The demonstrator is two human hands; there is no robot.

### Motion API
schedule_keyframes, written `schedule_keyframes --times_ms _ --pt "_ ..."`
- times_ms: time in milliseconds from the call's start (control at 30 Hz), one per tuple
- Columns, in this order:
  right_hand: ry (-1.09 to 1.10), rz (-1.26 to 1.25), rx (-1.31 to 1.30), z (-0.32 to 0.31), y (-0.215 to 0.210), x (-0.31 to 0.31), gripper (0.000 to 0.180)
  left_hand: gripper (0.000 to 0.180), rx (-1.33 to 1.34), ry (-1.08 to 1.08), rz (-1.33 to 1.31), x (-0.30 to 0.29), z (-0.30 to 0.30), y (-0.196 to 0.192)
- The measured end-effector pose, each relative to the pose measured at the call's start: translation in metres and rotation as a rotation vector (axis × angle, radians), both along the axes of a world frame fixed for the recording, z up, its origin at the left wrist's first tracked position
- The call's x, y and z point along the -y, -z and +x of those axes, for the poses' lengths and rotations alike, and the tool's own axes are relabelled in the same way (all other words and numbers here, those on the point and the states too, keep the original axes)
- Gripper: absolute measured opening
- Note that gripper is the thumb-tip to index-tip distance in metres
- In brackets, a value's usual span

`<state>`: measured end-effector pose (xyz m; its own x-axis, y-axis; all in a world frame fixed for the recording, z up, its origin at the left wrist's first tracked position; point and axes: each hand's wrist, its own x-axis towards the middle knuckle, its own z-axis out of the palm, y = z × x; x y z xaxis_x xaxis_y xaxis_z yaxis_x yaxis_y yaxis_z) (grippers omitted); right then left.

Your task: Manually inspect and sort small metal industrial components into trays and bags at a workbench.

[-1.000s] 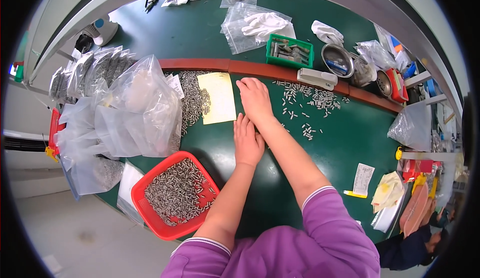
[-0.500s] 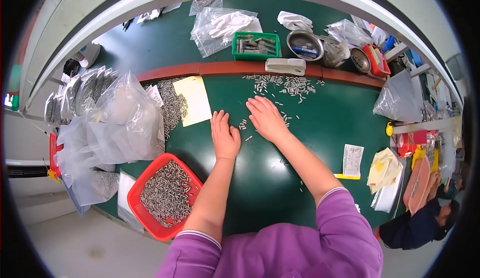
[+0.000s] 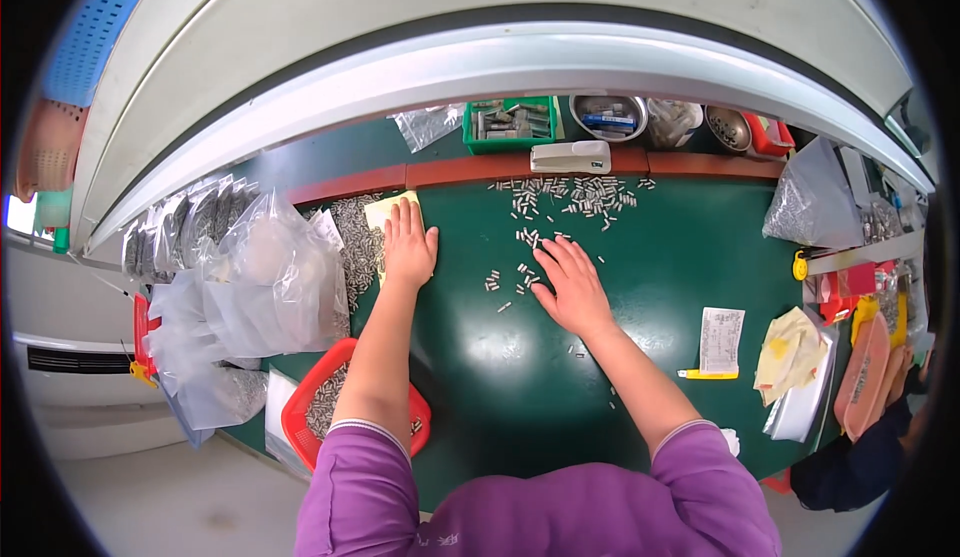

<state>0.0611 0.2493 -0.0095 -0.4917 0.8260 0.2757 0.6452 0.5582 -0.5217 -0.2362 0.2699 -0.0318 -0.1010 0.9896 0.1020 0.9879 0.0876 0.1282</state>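
My left hand (image 3: 408,247) lies flat with fingers stretched over a pale yellow sheet of paper (image 3: 378,213), covering most of it. Left of the sheet is a heap of small metal cylinders (image 3: 357,237). My right hand (image 3: 574,285) is spread on the green tabletop, its fingertips by a loose scatter of the same small cylinders (image 3: 526,238); I cannot tell whether any lie under it. Beyond it, a wider group of cylinders (image 3: 590,193) runs along the red ledge. My left forearm partly hides a red plastic basket (image 3: 300,419) of such pieces.
Clear plastic bags (image 3: 270,297) crowd the left side. A stapler (image 3: 570,157) and a green bin (image 3: 510,145) stand at the back ledge. To the right lie a printed slip (image 3: 720,340), a yellow cutter (image 3: 707,374) and folded cloths (image 3: 790,355). A metal shelf edge (image 3: 560,52) crosses overhead.
My left hand has moved left and away onto the yellow paper. My right hand has drawn back to the right, showing more loose cylinders. The view has tilted up, with more overhead shelf showing.
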Motion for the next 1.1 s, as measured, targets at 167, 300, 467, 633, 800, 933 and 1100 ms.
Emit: schedule_keyframes --times_ms 167,300,467,633,800,933,1100 --pt "0.012 -0.003 -0.011 -0.001 -0.001 0.000 0.046 0.056 0.012 0.141 0.053 0.000 -0.010 0.001" --pt "0.004 0.020 -0.017 -0.001 0.000 0.000 0.046 0.052 0.106 0.126 0.043 -0.014 -0.014 -0.003" --pt "0.015 0.028 -0.051 0.000 0.000 -0.002 0.047 0.046 0.011 0.029 0.137 -0.011 0.003 -0.008" --pt "0.072 0.056 -0.159 0.004 -0.002 -0.001 0.045 0.044 0.257 0.009 0.276 0.005 0.055 -0.006" --pt "0.393 0.205 -0.281 0.032 0.004 -0.034 0.039 0.045 0.395 0.113 0.232 0.005 0.094 0.000" --pt "0.661 0.279 -0.183 0.062 0.017 -0.082 0.042 0.045 0.417 0.124 0.260 -0.023 0.105 0.005" --pt "0.639 0.254 -0.174 0.057 0.028 -0.107 0.032 0.045 0.471 0.150 0.262 -0.038 0.120 0.005"
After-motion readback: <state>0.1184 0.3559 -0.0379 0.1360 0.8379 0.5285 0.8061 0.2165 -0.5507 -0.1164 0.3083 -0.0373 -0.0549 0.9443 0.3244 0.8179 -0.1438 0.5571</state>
